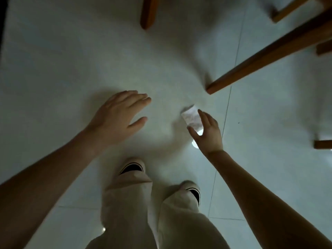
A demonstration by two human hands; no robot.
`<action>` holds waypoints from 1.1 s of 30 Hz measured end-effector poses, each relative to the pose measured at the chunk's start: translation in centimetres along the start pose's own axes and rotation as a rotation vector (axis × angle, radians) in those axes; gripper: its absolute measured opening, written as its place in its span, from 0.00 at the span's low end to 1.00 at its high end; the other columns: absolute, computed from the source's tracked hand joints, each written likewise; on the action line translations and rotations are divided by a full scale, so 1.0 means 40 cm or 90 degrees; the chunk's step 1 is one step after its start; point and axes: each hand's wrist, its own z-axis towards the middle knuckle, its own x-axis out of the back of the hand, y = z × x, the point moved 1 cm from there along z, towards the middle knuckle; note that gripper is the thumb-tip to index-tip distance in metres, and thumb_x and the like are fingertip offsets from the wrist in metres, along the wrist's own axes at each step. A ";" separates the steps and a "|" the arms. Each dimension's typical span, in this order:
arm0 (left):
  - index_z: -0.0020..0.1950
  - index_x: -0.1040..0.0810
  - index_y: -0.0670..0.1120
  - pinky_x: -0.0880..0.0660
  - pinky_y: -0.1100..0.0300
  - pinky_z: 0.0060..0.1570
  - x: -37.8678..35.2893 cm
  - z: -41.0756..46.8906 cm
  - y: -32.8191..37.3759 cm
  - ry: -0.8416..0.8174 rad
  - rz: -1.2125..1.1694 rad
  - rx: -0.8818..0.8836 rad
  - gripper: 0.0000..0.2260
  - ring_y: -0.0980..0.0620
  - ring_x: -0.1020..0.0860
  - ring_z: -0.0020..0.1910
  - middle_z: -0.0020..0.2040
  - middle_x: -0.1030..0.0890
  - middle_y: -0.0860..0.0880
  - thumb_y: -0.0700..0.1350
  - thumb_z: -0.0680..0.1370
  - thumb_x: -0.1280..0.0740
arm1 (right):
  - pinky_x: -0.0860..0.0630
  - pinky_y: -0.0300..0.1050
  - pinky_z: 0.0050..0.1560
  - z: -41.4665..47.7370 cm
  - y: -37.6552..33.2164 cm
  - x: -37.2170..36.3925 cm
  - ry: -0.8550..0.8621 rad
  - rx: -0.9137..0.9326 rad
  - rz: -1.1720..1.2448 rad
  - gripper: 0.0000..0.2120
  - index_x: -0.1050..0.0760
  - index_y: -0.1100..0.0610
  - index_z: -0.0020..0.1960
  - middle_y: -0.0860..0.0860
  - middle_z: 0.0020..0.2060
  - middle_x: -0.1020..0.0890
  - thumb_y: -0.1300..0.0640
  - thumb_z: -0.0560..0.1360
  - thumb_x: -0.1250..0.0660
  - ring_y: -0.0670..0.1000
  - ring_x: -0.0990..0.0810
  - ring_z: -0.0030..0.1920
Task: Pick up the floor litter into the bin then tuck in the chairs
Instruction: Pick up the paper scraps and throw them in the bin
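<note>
Item 1: scrap. 1 crumpled white piece, paper or thin film; which of the 2 could not be told. It lay on the pale tiled floor, just short of the foot of the nearest chair leg, on the person's side of it. Judged very light, soft and crushable, not fragile. It would likely skid on smooth tile if nudged, so it was best pinched across its raised, crumpled middle, thumb against fingers, rather than scraped at by an edge.

Item 2: right hand. It was near the foot of the chair leg, right at the scrap. Grip spread, fingers straight, thumb held apart, framing the scrap; contact could not be told, nothing yet held.

Item 3: left hand. It was well left of the chair leg, over the floor. Grip spread, holding nothing.
</note>
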 end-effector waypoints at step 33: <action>0.68 0.27 0.41 0.32 0.48 0.66 1.170 -0.420 0.429 0.203 -0.116 0.174 0.22 0.46 0.29 0.67 0.67 0.25 0.45 0.52 0.79 0.40 | 0.33 0.26 0.39 -0.450 -0.888 1.087 0.200 0.127 0.348 0.02 0.20 0.62 0.47 0.52 0.46 0.23 0.63 0.76 0.31 0.39 0.25 0.43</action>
